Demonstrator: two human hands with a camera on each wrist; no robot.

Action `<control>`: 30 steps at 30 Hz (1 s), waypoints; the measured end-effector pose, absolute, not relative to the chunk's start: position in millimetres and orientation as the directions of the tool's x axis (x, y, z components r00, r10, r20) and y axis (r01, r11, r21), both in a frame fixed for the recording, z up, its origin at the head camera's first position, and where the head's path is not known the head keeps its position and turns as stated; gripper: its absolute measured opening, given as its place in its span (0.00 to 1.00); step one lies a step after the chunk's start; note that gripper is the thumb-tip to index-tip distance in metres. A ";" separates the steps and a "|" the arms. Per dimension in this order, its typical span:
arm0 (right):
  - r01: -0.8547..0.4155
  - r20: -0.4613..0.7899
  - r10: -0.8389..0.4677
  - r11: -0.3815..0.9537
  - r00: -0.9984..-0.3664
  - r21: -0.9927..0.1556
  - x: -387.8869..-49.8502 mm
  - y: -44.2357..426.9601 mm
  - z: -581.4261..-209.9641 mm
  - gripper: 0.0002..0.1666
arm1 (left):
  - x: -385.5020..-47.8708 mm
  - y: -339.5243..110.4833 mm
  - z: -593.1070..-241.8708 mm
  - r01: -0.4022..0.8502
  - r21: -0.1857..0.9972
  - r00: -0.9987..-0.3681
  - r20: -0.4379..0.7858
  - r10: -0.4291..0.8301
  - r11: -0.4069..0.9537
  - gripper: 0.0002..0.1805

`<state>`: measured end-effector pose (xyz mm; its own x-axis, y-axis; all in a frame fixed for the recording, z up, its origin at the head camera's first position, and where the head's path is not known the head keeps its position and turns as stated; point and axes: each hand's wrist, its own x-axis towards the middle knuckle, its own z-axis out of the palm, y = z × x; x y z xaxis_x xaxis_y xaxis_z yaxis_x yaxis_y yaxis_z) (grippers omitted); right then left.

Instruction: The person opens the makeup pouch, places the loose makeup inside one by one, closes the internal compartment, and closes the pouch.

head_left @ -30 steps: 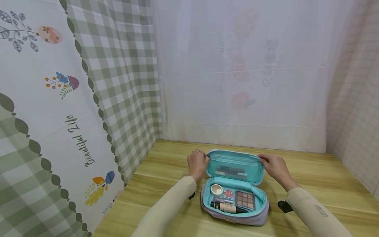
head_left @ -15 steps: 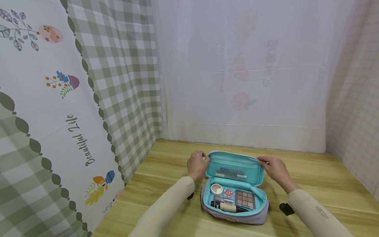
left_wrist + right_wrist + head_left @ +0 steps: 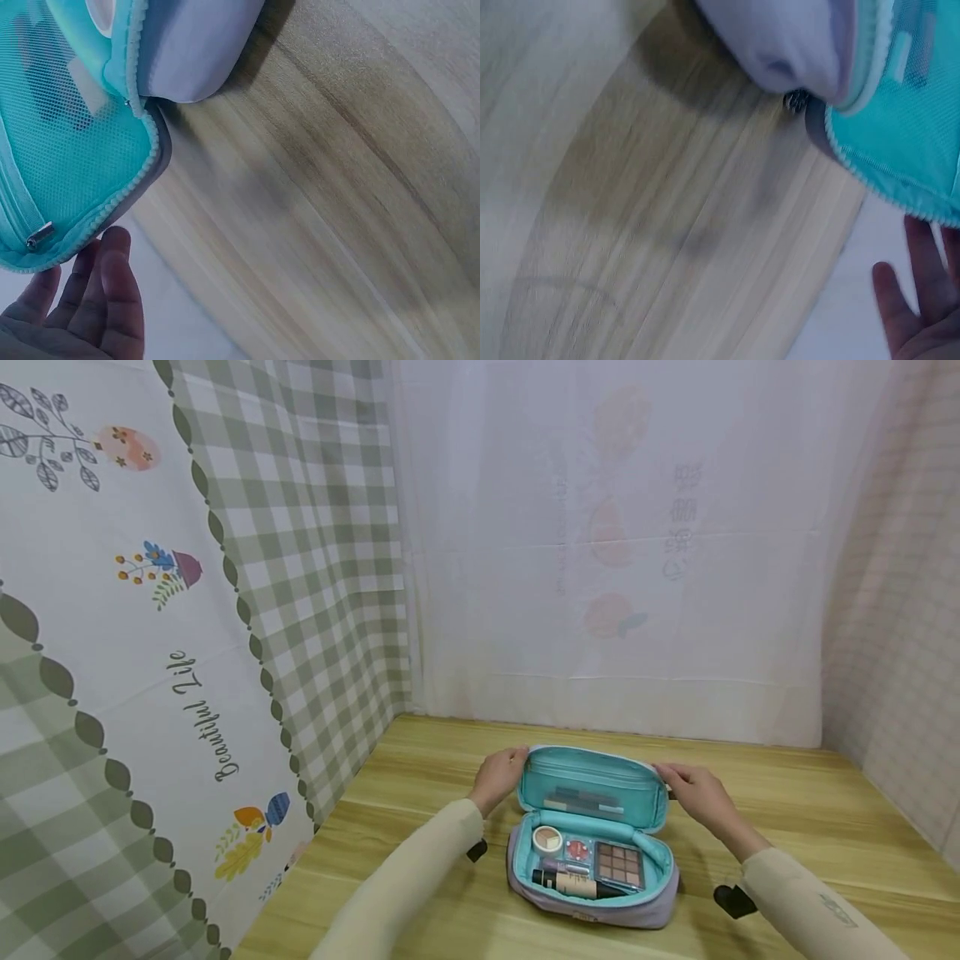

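Observation:
A lavender makeup bag (image 3: 592,914) with a turquoise lining stands unzipped, its lid (image 3: 592,777) raised at the back. Inside lie a round compact (image 3: 547,840), a small red-and-clear item (image 3: 577,850), an eyeshadow palette (image 3: 619,865), a purple tube (image 3: 564,866) and a beige-and-black tube (image 3: 576,884). My left hand (image 3: 497,778) touches the lid's left corner; in the left wrist view its fingers (image 3: 120,292) reach to the zip edge from outside. My right hand (image 3: 699,792) touches the right corner. Its fingers (image 3: 930,277) look fairly straight, tips partly behind the lid; its thumb is hidden.
The bag rests on a wood-grain table (image 3: 420,860). A pale curtain (image 3: 510,610) hangs behind the table, and a green checked cloth (image 3: 300,527) hangs at the left. The lid's mesh pocket (image 3: 60,97) holds slim items, blurred.
Both hands have shifted slightly outward and the right one a little lower. The left fingers lie less bent at the corner. The lid's top edge has sunk slightly; the bag's contents have not moved.

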<state>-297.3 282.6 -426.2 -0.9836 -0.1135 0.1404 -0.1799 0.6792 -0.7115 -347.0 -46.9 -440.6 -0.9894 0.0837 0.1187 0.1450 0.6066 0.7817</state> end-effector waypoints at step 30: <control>-0.173 0.116 -0.132 0.615 -0.985 -0.770 -274.4 271.9 -422.4 0.34 | -331.1 -69.4 -441.3 0.122 0.937 -0.967 0.038 0.252 0.327 0.32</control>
<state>-274.4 271.9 -422.4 -0.9845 -0.1317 0.1156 -0.1726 0.6145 -0.7698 -331.1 -69.4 -441.3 -0.9670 0.2518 0.0384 0.1223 0.3266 0.9372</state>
